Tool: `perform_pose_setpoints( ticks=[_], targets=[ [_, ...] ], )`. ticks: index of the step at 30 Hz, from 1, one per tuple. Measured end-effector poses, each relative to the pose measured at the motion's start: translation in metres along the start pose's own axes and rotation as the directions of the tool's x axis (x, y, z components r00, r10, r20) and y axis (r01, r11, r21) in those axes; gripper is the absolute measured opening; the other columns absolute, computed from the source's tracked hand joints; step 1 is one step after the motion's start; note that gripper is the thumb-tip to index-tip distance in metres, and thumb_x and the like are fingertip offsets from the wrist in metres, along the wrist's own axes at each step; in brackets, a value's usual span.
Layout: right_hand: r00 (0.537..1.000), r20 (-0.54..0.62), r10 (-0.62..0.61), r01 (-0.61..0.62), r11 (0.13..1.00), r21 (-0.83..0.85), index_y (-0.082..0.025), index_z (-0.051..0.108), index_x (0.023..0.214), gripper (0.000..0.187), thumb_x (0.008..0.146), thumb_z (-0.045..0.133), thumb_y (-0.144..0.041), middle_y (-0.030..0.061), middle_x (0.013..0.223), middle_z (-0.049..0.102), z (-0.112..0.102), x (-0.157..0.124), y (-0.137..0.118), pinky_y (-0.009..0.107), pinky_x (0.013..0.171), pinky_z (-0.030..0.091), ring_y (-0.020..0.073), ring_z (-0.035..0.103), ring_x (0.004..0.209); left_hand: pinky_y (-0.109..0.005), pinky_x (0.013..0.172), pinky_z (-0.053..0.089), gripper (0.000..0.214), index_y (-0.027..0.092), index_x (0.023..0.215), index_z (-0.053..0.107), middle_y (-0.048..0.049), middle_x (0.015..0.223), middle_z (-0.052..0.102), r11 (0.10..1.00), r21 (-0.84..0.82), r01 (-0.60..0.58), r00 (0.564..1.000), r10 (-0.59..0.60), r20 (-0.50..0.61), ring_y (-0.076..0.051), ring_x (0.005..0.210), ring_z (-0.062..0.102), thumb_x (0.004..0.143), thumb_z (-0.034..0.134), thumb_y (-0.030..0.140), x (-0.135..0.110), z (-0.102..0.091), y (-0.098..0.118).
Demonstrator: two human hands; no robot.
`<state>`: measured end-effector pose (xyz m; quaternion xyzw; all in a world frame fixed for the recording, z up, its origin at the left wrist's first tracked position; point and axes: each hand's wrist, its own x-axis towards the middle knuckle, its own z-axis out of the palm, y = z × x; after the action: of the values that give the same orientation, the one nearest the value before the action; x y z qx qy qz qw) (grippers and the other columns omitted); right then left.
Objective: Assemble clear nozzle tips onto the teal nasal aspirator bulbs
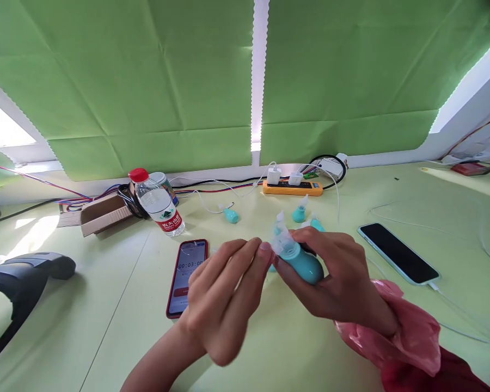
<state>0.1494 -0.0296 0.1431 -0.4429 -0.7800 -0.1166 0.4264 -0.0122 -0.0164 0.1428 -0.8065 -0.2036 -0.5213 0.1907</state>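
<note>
Right hand (343, 286) grasping teal bulb (307, 265), left hand (224, 296) pinching its clear tip (281, 240) (slightly blurred); red phone (187, 277) lying on bench (106, 326)

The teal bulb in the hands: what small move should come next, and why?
Probably press the clear tip down onto the teal bulb: the right hand grips the bulb, and the left hand touches the tip at its neck.

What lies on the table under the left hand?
A phone in a red case lies there, its screen showing a timer. The left hand covers its lower right edge, so that part cannot be seen.
</note>
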Motion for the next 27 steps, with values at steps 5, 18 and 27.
perform_pose_setpoints(
  ticks=[5,18,27],
  targets=[
    [0.999,0.022,-0.034,0.035,0.998,-0.058,-0.019,0.043,0.076,0.013,0.075,0.054,-0.027,0.0018,0.063,0.060,0.004,0.000,0.003,0.024,0.043,0.030,0.0123,0.054,0.052,-0.033,0.055,0.054,0.013,0.003,0.080,0.063,-0.0154,0.078,0.064,0.948,0.217,-0.233,0.971,0.216,0.103,-0.024,0.072,0.060,0.070,0.058,0.009,-0.007,-0.004,-0.005],
    [0.990,0.134,0.032,-0.041,0.997,0.065,-0.019,0.045,0.076,0.013,0.074,0.052,-0.028,-0.0038,0.053,0.051,0.000,0.003,0.001,0.022,0.044,0.031,0.0082,0.040,0.043,-0.026,0.051,0.053,0.015,0.008,0.073,0.061,-0.0064,0.066,0.063,0.959,0.195,-0.205,0.978,0.207,0.010,-0.016,0.062,0.059,0.060,0.069,0.007,-0.002,0.001,-0.009],
    [0.960,0.237,0.152,-0.203,0.957,0.206,-0.019,0.041,0.073,0.017,0.073,0.054,-0.029,-0.0074,0.049,0.034,0.001,0.011,0.011,0.018,0.043,0.029,0.0059,0.029,0.042,-0.025,0.047,0.050,0.019,0.012,0.075,0.058,-0.0042,0.066,0.063,0.995,-0.100,0.016,0.998,-0.022,-0.060,-0.013,0.058,0.058,0.061,0.066,0.002,0.001,0.018,-0.015]
  ],
)
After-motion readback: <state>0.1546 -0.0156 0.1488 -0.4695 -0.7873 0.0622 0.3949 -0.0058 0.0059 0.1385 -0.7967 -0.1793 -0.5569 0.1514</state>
